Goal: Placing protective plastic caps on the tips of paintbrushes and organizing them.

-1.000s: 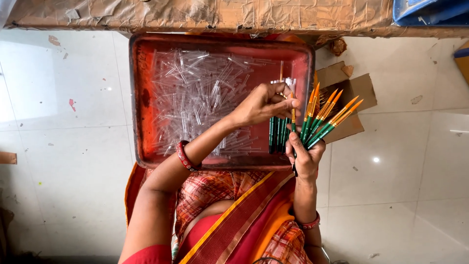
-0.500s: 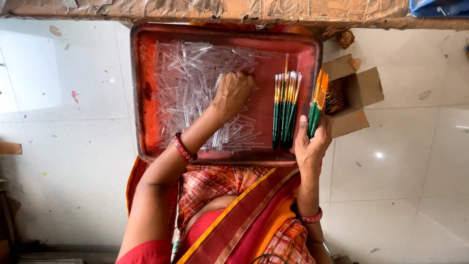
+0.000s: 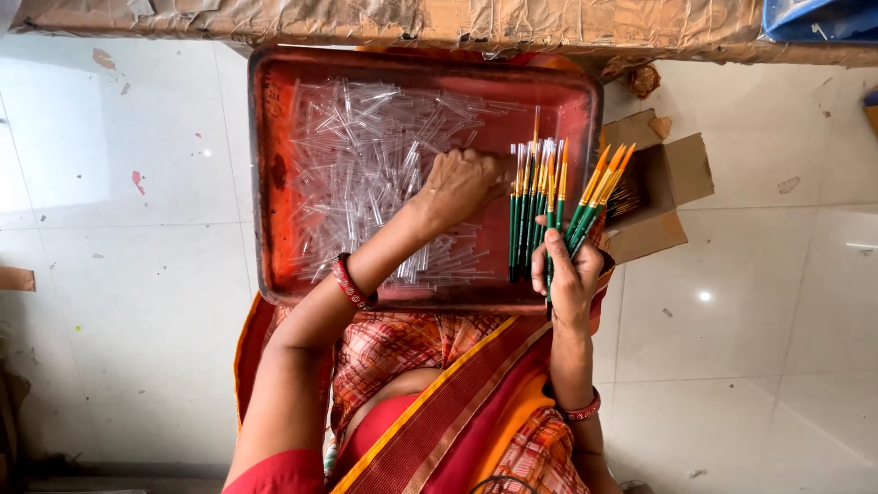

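A red metal tray (image 3: 265,183) rests on my lap, filled with several clear plastic tubes (image 3: 366,155). My left hand (image 3: 462,183) lies knuckles up on the tube pile, its fingers curled and hidden, so I cannot see whether it holds one. A row of green-handled brushes with orange tips (image 3: 532,201) lies in the tray's right end, just beside that hand. My right hand (image 3: 569,279) sits at the tray's near right corner, shut on a fanned bunch of the same brushes (image 3: 599,187).
An open brown cardboard box (image 3: 672,174) holding more brushes sits right of the tray on the pale tiled floor (image 3: 137,274). A cardboard-wrapped edge (image 3: 412,23) runs along the top. A blue object (image 3: 819,18) is at the top right.
My left hand left the brush tips and dropped leftward onto the tube pile. The right hand's bunch stays fanned in about the same place.
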